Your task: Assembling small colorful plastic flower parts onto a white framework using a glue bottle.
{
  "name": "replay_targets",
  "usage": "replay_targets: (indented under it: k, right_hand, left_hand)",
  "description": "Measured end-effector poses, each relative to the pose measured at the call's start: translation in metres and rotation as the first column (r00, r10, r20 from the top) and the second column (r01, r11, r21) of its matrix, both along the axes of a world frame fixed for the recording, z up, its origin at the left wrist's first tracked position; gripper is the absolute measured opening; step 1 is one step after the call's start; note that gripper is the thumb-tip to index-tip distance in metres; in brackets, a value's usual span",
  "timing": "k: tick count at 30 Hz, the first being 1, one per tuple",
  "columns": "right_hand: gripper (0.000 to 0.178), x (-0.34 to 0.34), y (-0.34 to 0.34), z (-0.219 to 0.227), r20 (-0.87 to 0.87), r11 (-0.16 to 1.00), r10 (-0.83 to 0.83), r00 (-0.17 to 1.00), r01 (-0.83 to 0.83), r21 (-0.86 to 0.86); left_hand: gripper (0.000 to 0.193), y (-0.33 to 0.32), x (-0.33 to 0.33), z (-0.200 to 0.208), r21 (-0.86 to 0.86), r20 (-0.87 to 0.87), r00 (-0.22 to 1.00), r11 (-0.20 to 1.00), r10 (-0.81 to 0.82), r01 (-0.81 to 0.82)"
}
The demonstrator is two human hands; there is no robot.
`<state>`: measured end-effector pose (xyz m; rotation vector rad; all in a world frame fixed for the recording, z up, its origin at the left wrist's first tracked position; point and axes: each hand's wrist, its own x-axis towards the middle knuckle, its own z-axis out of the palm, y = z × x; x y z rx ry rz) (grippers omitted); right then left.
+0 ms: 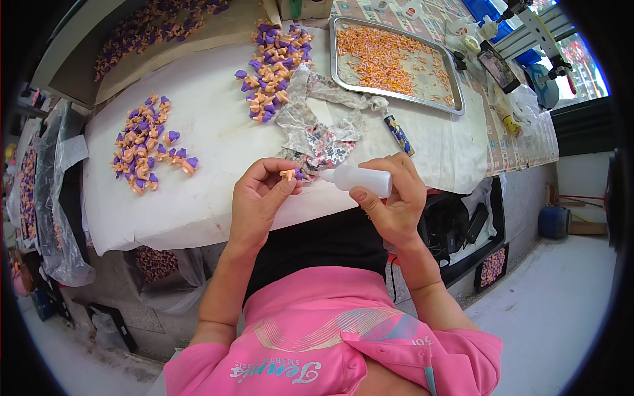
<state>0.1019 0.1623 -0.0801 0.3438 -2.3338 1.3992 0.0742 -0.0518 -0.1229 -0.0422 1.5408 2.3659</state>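
Between the thumb and fingers of my left hand [261,198] is a small peach and purple plastic figure [289,175], held just above the table's near edge. My right hand [398,201] is wrapped round a white squeeze bottle [362,180]. The bottle lies nearly level, its narrow tip pointing left at the figure, with a small gap between them. Behind both hands a crumpled floral cloth [323,142] lies on the white table cover [218,148]. One pile of like figures [142,142] sits at the left, another pile [271,69] farther back.
A metal tray [456,105] of small orange and pink pieces stands at the back right. Near it lies a dark blue printed tube [399,135]. A phone [498,67] on a stand is at the far right. More purple figures [155,30] fill the back left.
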Motion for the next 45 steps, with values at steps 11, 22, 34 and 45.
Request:
replay_targets:
  k: [11,22,34,45]
  right_hand:
    - [0.024,-0.036,0.038,-0.030,0.380,0.989,-0.041,0.924,0.090,-0.114]
    - [0.015,-0.102,0.090,0.008,-0.002,0.983,0.003,1.000,-0.002,0.186]
    - [0.011,-0.216,0.092,-0.002,0.011,0.757,-0.099,0.995,0.068,0.650]
    - [0.009,-0.140,0.048,0.031,0.043,0.988,0.009,0.999,-0.016,0.155]
  left_hand:
    - [0.019,0.021,0.003,0.017,-0.019,0.016,0.997,0.997,0.080,-0.080]
    - [0.019,0.033,0.011,0.038,0.026,0.060,0.995,0.997,0.076,-0.077]
    - [0.017,0.017,0.022,0.057,0.046,0.071,0.994,0.995,0.085,-0.088]
    - [0.019,-0.001,0.015,0.049,0.045,0.086,0.993,0.996,0.078,-0.082]
